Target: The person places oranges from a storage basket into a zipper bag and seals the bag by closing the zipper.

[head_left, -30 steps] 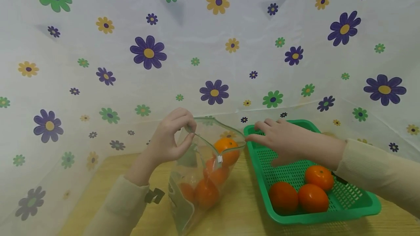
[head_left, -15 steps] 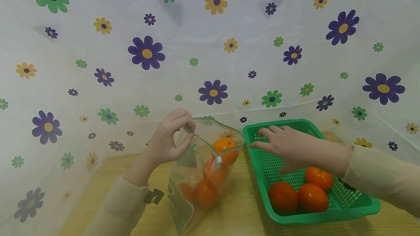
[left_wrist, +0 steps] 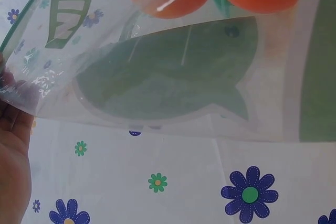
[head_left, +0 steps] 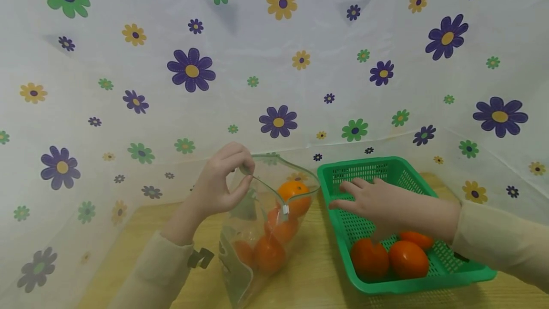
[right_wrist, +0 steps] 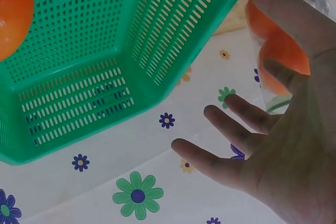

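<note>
My left hand [head_left: 223,180] pinches the rim of a clear zip bag [head_left: 246,223] with a white slider, its mouth spread wide. Several oranges [head_left: 270,254] lie stacked inside the bag; a green fish print [left_wrist: 173,72] shows on its side in the left wrist view. Over the green basket [head_left: 339,232], my right hand [head_left: 381,204] hovers with fingers spread, holding nothing. Below it in the basket sit an orange at the left [head_left: 370,259], another beside it [head_left: 409,259], and a third partly hidden behind my hand [head_left: 417,239].
Bag and basket stand side by side on a wooden table [head_left: 317,271]. A white flower-printed sheet [head_left: 257,37] rises behind and around them. The basket's near rim [head_left: 424,283] lies close to the bottom of the head view.
My right hand has drawn away from the bag's rim and moved right and down over the basket, covering more of the rear orange. The left hand keeps its hold on the bag.
</note>
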The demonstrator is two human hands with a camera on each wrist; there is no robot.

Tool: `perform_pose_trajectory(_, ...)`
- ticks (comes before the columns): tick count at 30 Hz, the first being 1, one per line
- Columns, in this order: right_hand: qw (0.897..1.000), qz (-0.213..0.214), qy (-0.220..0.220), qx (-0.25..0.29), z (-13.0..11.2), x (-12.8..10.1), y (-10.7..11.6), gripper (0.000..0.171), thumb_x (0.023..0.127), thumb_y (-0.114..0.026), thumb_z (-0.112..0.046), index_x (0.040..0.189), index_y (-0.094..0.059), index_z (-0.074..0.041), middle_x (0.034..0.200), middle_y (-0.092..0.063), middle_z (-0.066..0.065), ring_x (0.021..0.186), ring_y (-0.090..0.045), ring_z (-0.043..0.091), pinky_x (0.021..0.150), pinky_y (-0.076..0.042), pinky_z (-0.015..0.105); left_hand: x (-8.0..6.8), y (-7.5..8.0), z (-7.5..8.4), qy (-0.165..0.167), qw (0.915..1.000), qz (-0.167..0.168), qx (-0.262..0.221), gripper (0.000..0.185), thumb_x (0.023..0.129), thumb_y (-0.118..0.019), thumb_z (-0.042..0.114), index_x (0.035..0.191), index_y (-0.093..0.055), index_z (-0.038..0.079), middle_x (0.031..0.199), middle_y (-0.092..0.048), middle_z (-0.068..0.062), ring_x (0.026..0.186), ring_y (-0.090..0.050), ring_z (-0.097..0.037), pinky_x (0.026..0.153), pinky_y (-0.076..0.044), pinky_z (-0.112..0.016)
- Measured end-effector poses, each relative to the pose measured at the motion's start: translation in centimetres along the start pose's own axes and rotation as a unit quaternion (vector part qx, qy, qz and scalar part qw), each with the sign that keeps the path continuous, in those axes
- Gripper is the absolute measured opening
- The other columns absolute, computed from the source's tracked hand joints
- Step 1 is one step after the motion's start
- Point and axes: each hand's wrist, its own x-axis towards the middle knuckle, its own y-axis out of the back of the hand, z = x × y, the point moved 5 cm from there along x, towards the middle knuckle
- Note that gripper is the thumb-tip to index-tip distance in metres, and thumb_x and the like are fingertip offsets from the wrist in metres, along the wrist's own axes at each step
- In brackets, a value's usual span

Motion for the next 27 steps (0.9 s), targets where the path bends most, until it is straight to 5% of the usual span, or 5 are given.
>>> perform_pose_trajectory(13,0.998,-0.044,0.001,0.041,-0.7,-0.9,-2.4,0.101,0.069,-0.100,-0.038,0.154,-0.045,-0.031,0.151,-0.049,0.014,0.125,-0.057,0.035,0.080,-0.063,0.048,0.0,0.0,0.1,0.000,1.0000,-0.001,-0.009,0.014,0.079,-0.061,-0.003,0.087,-0.062,0.008,0.084,-0.058,-0.003,0.082,-0.051,-0.016,0.073,-0.043,-0.026)
perform_pose_trajectory(27,0.999,-0.039,0.022,0.024,-0.8,-1.5,-4.2,0.102,0.064,-0.100,-0.050,0.148,-0.044,-0.033,0.148,-0.050,0.012,0.120,-0.058,0.030,0.075,-0.061,0.041,-0.1,0.0,-0.2,-0.001,1.0000,-0.001,-0.004,0.009,0.092,-0.056,0.011,0.088,-0.063,0.007,0.085,-0.058,-0.002,0.082,-0.050,-0.016,0.071,-0.042,-0.027)
